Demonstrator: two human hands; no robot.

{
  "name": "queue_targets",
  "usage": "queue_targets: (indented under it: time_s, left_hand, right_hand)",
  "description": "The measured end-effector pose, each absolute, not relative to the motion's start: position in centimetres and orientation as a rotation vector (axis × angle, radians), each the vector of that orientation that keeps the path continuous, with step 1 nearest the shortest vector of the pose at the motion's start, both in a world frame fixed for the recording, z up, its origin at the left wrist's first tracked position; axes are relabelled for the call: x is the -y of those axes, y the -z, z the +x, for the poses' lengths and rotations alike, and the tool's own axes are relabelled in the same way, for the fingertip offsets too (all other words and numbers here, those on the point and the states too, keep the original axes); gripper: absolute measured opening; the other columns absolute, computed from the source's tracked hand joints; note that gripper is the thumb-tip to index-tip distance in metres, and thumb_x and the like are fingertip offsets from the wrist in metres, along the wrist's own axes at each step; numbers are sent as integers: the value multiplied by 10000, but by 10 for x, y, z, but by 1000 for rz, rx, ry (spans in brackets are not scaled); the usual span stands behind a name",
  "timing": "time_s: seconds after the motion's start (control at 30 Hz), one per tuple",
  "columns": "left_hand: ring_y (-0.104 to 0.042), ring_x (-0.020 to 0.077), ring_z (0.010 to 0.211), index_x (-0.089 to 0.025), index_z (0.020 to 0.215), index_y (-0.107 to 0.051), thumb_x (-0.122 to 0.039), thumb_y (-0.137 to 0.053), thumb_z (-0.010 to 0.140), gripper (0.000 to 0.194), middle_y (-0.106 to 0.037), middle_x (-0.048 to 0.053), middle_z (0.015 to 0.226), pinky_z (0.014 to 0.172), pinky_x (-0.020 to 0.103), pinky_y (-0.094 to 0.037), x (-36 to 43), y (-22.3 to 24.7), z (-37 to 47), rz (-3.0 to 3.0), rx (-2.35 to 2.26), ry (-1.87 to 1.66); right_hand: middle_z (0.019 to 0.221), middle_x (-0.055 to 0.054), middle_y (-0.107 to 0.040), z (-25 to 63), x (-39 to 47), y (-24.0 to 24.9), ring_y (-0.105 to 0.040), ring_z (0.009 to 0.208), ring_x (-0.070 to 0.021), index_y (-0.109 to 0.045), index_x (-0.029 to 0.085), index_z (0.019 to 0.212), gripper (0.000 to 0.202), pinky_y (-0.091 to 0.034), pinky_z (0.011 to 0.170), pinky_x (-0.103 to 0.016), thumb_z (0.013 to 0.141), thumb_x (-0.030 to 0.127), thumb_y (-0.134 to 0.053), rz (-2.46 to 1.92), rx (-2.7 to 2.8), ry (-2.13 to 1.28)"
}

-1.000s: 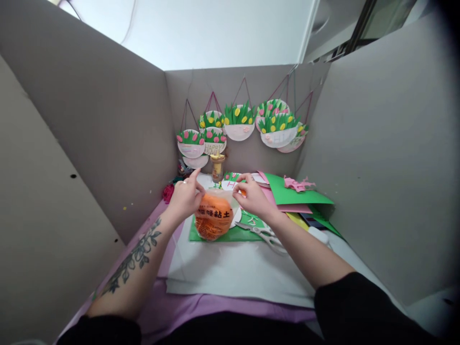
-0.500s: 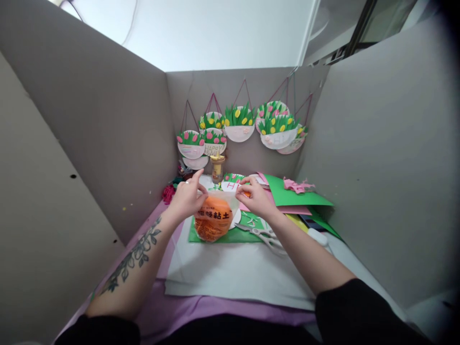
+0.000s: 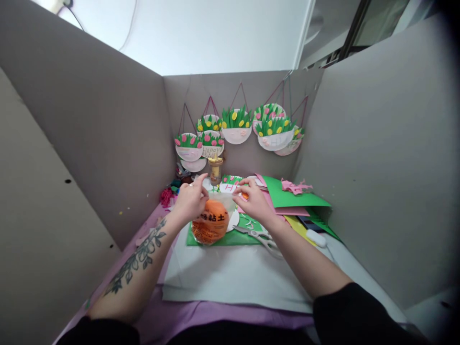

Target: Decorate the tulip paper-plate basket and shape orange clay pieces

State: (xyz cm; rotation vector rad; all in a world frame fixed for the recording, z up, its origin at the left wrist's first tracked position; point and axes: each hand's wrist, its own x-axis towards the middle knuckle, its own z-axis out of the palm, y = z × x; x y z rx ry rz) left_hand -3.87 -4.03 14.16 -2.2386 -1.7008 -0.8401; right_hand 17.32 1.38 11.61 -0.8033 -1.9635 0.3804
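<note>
A clear plastic bag of orange clay [image 3: 211, 225] with dark printed characters hangs upright between my hands, over a green sheet [image 3: 190, 238]. My left hand [image 3: 193, 197] pinches the bag's upper left corner. At the upper right corner, the fingers of my right hand [image 3: 250, 197] are closed on the bag's edge. A small orange piece shows by my right fingertips; whether I hold it is unclear. Grey-handled scissors [image 3: 259, 235] lie partly under my right forearm. Behind the bag is a white paper disc [image 3: 233, 220], partly hidden.
Green card [image 3: 300, 195], pink paper and a yellow sheet are piled at the right, beside a white oval object [image 3: 316, 238]. A jar [image 3: 215, 171] stands at the back. Paper flower baskets [image 3: 236, 132] hang on the rear panel. Grey panels rise on both sides.
The view has shifted slightly. Both hands still grip the bag's top corners, and its lettering is now more covered at the left.
</note>
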Motion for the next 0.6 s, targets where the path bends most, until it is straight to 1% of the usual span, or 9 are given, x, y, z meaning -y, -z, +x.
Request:
queue_targets:
  time_s: [0.1, 0.13, 0.27, 0.4, 0.53, 0.6]
  left_hand:
    - [-616, 220, 938, -158, 1412, -230, -155, -525, 747, 727, -707, 25, 878, 847, 358, -364, 40, -143, -36, -2277, 1663, 868]
    - [-613, 218, 934, -163, 1412, -241, -148, -522, 746, 723, -706, 24, 874, 846, 357, -364, 40, -143, -35, -2284, 1652, 865]
    - [-606, 211, 872, -183, 1351, -383, -83, -490, 721, 647, -702, 24, 852, 816, 343, -376, 38, -145, -29, -2279, 1638, 824]
    - [-589, 222, 936, -194, 1382, -338, -103, -488, 739, 666, -703, 22, 880, 821, 347, -380, 37, -146, -22, -2310, 1598, 822]
    - [-596, 218, 894, -176, 1321, -424, -67, -467, 736, 596, -699, 30, 842, 795, 346, -393, 35, -144, -15, -2325, 1599, 817]
    - [-592, 223, 919, -161, 1346, -388, -85, -483, 745, 613, -702, 34, 857, 808, 353, -394, 34, -143, -12, -2343, 1590, 840]
  right_hand:
    - [990, -61, -475, 175, -13, -117, -523, 996, -215, -624, 196, 682, 82, -405, 931, -415, 749, 164, -591, -792, 1958, -373]
    - [992, -60, -475, 175, -13, -117, -522, 998, -214, -620, 197, 675, 90, -403, 933, -414, 752, 163, -586, -784, 1956, -369]
    - [1008, -60, -475, 176, -14, -114, -518, 1006, -220, -625, 200, 697, 56, -400, 934, -416, 737, 174, -597, -812, 1942, -383]
    - [984, -61, -477, 176, -14, -112, -517, 1000, -220, -605, 198, 672, 96, -406, 922, -413, 751, 162, -564, -802, 1943, -390]
    - [1000, -70, -485, 175, -12, -111, -514, 1006, -220, -606, 197, 683, 87, -406, 921, -404, 749, 157, -566, -782, 1940, -394]
    - [1007, -73, -488, 174, -11, -110, -513, 1017, -220, -610, 195, 687, 70, -405, 929, -399, 741, 164, -580, -794, 1927, -418]
